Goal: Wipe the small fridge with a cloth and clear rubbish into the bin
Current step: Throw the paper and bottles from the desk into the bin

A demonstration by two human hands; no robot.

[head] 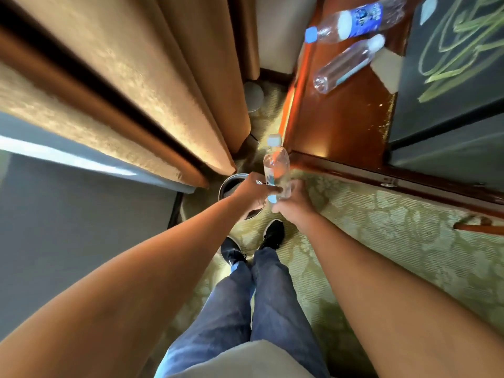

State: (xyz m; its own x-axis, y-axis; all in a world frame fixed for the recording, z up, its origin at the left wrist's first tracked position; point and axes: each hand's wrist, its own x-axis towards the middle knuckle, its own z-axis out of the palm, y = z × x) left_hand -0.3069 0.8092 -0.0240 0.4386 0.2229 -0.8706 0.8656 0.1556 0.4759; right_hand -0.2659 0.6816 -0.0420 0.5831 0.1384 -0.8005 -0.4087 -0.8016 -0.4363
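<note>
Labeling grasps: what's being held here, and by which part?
A clear plastic water bottle, upright with its cap on top. Both the left hand and the right hand grip its lower body, above the bin.

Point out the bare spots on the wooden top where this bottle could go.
Bare reddish wooden top lies between the uncapped clear bottle, the dark fridge and the near front edge. Crowded at the back: the blue-labelled capped bottle lies there too.

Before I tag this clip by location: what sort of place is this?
Probably a hotel room, though that is a guess: heavy floor-length curtains, patterned carpet, a dark wooden cabinet bearing plastic water bottles, and a small round bin on the floor.
</note>
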